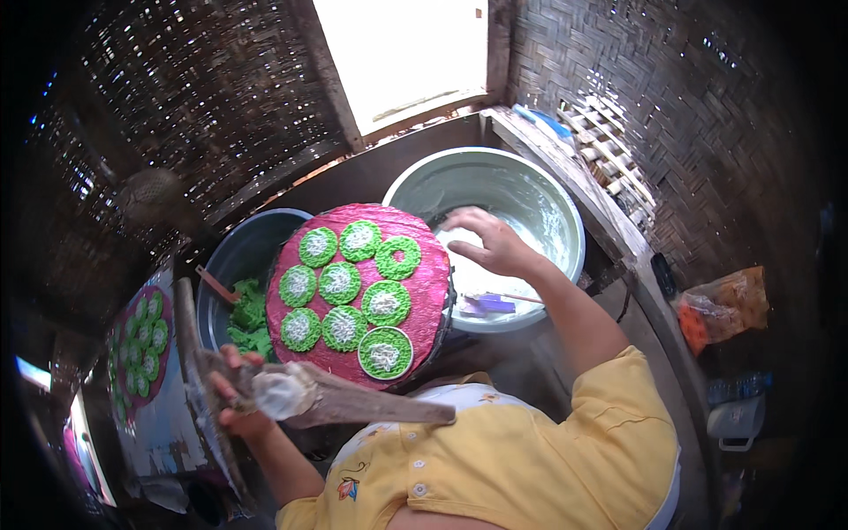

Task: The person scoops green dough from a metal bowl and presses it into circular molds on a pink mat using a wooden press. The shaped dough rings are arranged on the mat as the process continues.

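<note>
My left hand (pixel 237 397) is closed round a wooden press (pixel 353 402) with a long bar and a round whitish part, held low in front of my body. My right hand (pixel 490 243) is over a large pale green basin (pixel 565 199), thumb and fingers apart, by the white dough or paste inside. Whether the fingertips touch it I cannot tell. Between my hands sits a round pink-covered board (pixel 283 238) bearing several green lacy rounds (pixel 300 329), most with white strands in the middle. One round (pixel 397 257) has a bare centre; the nearest (pixel 386 353) lies inside a pale ring.
A dark basin (pixel 212 305) with green dough (pixel 252 309) stands left of the board. A purple tool (pixel 488 305) lies in the pale basin. Another board of green rounds (pixel 141 349) is far left; a plastic bag (pixel 729 305) and a white jug (pixel 735 420) are at right.
</note>
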A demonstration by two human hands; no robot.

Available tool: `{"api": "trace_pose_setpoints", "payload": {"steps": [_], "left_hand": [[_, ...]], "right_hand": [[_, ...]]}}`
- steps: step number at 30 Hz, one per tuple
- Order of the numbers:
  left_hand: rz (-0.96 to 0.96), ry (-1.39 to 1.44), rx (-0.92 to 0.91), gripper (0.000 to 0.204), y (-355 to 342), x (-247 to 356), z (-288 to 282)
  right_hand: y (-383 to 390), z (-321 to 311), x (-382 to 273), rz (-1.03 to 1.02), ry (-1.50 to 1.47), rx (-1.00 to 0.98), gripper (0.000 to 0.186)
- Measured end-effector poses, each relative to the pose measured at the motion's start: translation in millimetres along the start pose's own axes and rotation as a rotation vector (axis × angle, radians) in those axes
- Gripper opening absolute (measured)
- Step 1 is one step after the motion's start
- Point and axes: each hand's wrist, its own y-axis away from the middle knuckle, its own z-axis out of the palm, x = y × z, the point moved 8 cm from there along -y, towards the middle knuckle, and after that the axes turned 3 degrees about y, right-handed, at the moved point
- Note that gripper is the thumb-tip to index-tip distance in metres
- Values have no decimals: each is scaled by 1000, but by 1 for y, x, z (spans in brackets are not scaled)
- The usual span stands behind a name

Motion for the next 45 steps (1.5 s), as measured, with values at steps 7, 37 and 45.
{"api": "trace_pose_setpoints", "payload": {"steps": [7, 37, 45], "left_hand": [[127, -214, 224, 46, -9, 22, -1], [-28, -1711, -184, 37, 46, 171, 128], [-142, -1758, 14, 37, 73, 169, 97]], "right_hand": [[103, 95, 166, 410, 440, -942, 31], [29, -17, -352, -676, 384, -448, 36], [100, 36, -446, -1352, 961, 321, 26]]}}
